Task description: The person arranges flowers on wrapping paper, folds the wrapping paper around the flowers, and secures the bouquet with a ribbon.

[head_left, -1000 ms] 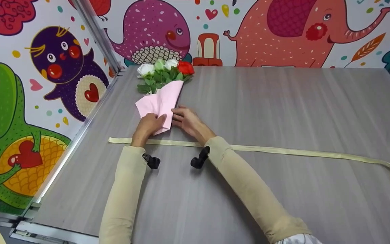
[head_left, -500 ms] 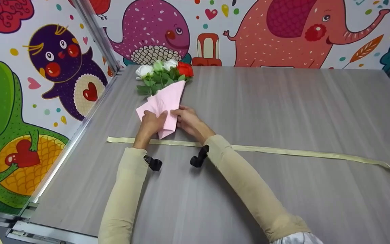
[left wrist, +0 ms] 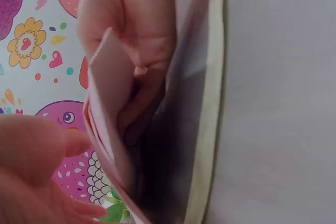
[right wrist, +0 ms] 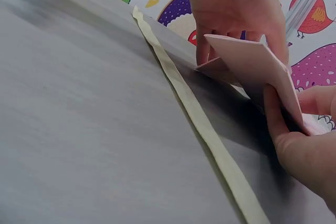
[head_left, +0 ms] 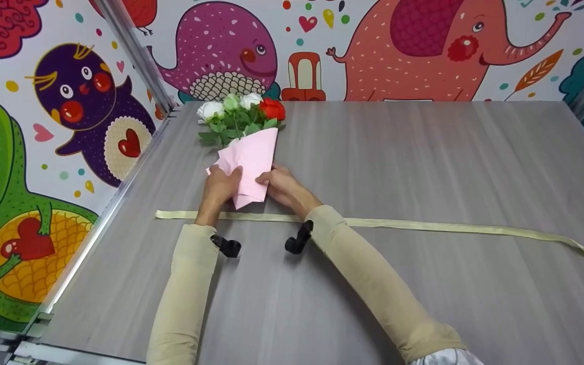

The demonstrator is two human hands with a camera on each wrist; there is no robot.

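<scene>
A small bouquet of white, pale green and red roses (head_left: 241,114) lies near the back left of the table. Pink wrapping paper (head_left: 252,157) is folded round its lower part, open folds showing at the bottom end. My left hand (head_left: 219,186) holds the paper's left side, thumb on top. At the right edge, my right hand (head_left: 287,186) pinches the paper; in the right wrist view its fingers (right wrist: 275,114) lie on both faces of the folded sheet. The stems are hidden inside the wrap.
A long pale yellow ribbon (head_left: 424,224) stretches across the grey table (head_left: 424,294), passing beneath both wrists. A metal rail (head_left: 104,223) edges the table's left side. Cartoon-printed walls (head_left: 312,30) stand behind and to the left.
The right hand has gone from relaxed fingers beside the wrap to pinching its right edge. The paper's right flap now lies flatter over the front, and the left hand has shifted slightly on its side.
</scene>
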